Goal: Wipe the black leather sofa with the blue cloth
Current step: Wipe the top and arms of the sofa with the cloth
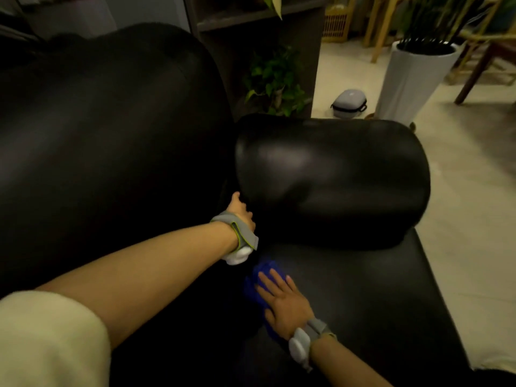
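Observation:
The black leather sofa [111, 135] fills the left and middle of the view, with a rounded black cushion [329, 174] standing on its seat [377, 289]. My right hand [284, 300] lies flat with straight fingers on the blue cloth [258, 277], pressing it onto the seat just in front of the cushion. My left hand [241, 209] reaches into the gap between the backrest and the cushion; its fingers curl round the cushion's left edge, partly hidden in the dark. Both wrists wear grey bands.
To the right of the sofa is pale floor [469, 191]. A tall white planter [410, 79], a grey case [349, 103], a leafy green plant [275, 82], a dark shelf unit [259, 29] and wooden chair legs [474, 76] stand behind the cushion.

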`<state>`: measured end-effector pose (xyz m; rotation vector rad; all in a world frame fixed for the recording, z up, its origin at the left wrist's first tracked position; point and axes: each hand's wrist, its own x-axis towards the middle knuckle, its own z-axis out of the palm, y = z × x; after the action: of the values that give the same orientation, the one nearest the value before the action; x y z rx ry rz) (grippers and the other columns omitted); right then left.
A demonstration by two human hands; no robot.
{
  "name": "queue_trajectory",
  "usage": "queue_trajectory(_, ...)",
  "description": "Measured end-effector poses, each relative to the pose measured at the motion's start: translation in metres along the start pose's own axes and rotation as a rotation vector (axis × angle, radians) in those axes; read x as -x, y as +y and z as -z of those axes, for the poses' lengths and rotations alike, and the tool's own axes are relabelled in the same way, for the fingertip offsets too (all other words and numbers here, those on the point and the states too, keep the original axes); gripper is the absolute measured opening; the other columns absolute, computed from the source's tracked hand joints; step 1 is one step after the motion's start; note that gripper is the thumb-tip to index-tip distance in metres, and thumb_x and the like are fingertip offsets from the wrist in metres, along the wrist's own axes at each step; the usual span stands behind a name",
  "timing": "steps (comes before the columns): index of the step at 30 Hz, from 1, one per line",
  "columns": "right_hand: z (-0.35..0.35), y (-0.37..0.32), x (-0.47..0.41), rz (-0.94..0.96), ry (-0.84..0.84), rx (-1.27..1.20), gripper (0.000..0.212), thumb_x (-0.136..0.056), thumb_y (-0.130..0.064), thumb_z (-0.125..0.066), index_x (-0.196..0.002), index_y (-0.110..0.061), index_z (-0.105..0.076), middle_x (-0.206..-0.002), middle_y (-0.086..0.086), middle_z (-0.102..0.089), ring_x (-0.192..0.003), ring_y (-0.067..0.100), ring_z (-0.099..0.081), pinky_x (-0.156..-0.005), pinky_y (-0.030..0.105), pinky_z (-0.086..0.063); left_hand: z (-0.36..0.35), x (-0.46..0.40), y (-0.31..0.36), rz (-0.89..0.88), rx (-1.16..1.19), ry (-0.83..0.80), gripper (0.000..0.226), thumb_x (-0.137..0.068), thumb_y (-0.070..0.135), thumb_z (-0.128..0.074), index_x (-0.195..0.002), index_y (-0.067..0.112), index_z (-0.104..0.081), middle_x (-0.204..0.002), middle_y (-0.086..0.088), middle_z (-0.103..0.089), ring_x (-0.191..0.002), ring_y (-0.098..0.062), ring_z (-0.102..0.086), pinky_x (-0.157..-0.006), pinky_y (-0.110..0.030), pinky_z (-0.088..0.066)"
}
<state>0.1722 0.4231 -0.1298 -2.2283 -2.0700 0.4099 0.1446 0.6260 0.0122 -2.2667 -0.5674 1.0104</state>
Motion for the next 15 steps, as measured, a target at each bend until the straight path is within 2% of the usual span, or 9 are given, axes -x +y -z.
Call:
queue_trajectory(1, -0.003, 0.000, 0.005, 0.072, -0.054, 0.003, 0.067, -0.090, -0.035, -0.043, -0.153, -0.033, -0.024, -0.162, -0.013, 0.002, -0.146, 0.017, 0.015, -0.118, 0.044, 0.006, 0.000, 0.006, 0.011, -0.082, -0.004, -0.076, 0.059, -0.100, 0.055, -0.034, -0.153, 0.031, -0.028, -0.160, 0.002, -0.028, -0.148, -0.029, -0.023, -0.116, -0.056, -0.012)
queue_trajectory(3, -0.002, 0.012, 0.017, 0.146, -0.126, 0.018, 0.066, -0.093, -0.034, -0.041, -0.155, -0.035, -0.016, -0.162, -0.014, 0.007, -0.144, 0.015, 0.020, -0.117, 0.040, 0.009, -0.011, 0.016, 0.026, -0.087, 0.098, -0.033, 0.059, -0.098, 0.056, -0.038, -0.150, 0.029, -0.036, -0.156, 0.001, -0.035, -0.144, -0.029, -0.031, -0.113, -0.056, -0.020)
queue_trajectory(5, 0.004, 0.037, 0.032, 0.043, -0.127, 0.062, 0.068, -0.095, -0.034, -0.042, -0.155, -0.037, -0.010, -0.162, -0.011, 0.010, -0.148, 0.015, 0.015, -0.120, 0.041, 0.002, -0.036, 0.019, 0.044, -0.144, 0.259, 0.031, 0.057, -0.092, 0.057, -0.048, -0.142, 0.029, -0.050, -0.150, 0.000, -0.046, -0.136, -0.028, -0.043, -0.108, -0.051, -0.030)
queue_trajectory(7, 0.013, 0.061, 0.052, -0.176, -0.099, 0.048, 0.069, -0.097, -0.034, -0.042, -0.155, -0.036, -0.006, -0.162, -0.008, 0.012, -0.150, 0.016, 0.011, -0.121, 0.042, -0.003, -0.054, 0.025, 0.072, -0.205, 0.568, 0.011, 0.060, -0.087, 0.061, -0.055, -0.137, 0.028, -0.054, -0.147, -0.002, -0.050, -0.131, -0.026, -0.050, -0.105, -0.041, -0.038)
queue_trajectory(8, 0.016, 0.071, 0.065, -0.297, -0.093, 0.026, 0.068, -0.098, -0.035, -0.040, -0.156, -0.034, -0.004, -0.162, -0.008, 0.014, -0.150, 0.017, 0.012, -0.121, 0.042, -0.003, -0.062, 0.028, 0.093, -0.218, 0.755, -0.038, 0.068, -0.086, 0.065, -0.054, -0.141, 0.026, -0.050, -0.152, -0.006, -0.043, -0.136, -0.028, -0.044, -0.109, -0.040, -0.036)
queue_trajectory(9, 0.017, 0.078, 0.076, -0.406, -0.083, 0.002, 0.067, -0.099, -0.036, -0.039, -0.156, -0.033, -0.002, -0.162, -0.007, 0.015, -0.150, 0.019, 0.012, -0.121, 0.043, -0.002, -0.068, 0.031, 0.116, -0.212, 0.896, -0.078, 0.078, -0.086, 0.068, -0.053, -0.150, 0.026, -0.038, -0.160, -0.008, -0.028, -0.144, -0.031, -0.031, -0.115, -0.043, -0.028)
queue_trajectory(11, 0.018, 0.085, 0.093, -0.552, -0.069, -0.049, 0.066, -0.101, -0.036, -0.036, -0.156, -0.032, 0.000, -0.162, -0.006, 0.016, -0.150, 0.022, 0.014, -0.121, 0.045, -0.001, -0.077, 0.042, 0.162, -0.188, 1.030, -0.104, 0.099, -0.081, 0.072, -0.054, -0.157, 0.030, -0.008, -0.165, -0.003, 0.009, -0.152, -0.032, 0.001, -0.118, -0.057, -0.011)
queue_trajectory(13, 0.015, 0.078, 0.102, -0.527, -0.075, -0.057, 0.067, -0.100, -0.034, -0.038, -0.156, -0.032, -0.001, -0.162, -0.006, 0.016, -0.149, 0.023, 0.015, -0.120, 0.047, -0.001, -0.079, 0.046, 0.194, -0.120, 1.148, -0.090, 0.112, -0.075, 0.074, -0.057, -0.156, 0.030, 0.007, -0.160, 0.001, 0.029, -0.149, -0.032, 0.020, -0.114, -0.068, -0.007)
queue_trajectory(15, 0.007, 0.062, 0.109, -0.290, -0.127, -0.026, 0.070, -0.097, -0.032, -0.044, -0.156, -0.034, -0.006, -0.161, -0.008, 0.017, -0.149, 0.021, 0.017, -0.120, 0.046, 0.000, -0.072, 0.047, 0.201, -0.074, 1.325, -0.070, 0.115, -0.075, 0.073, -0.062, -0.156, 0.032, 0.009, -0.159, -0.004, 0.032, -0.144, -0.039, 0.027, -0.114, -0.069, -0.008)
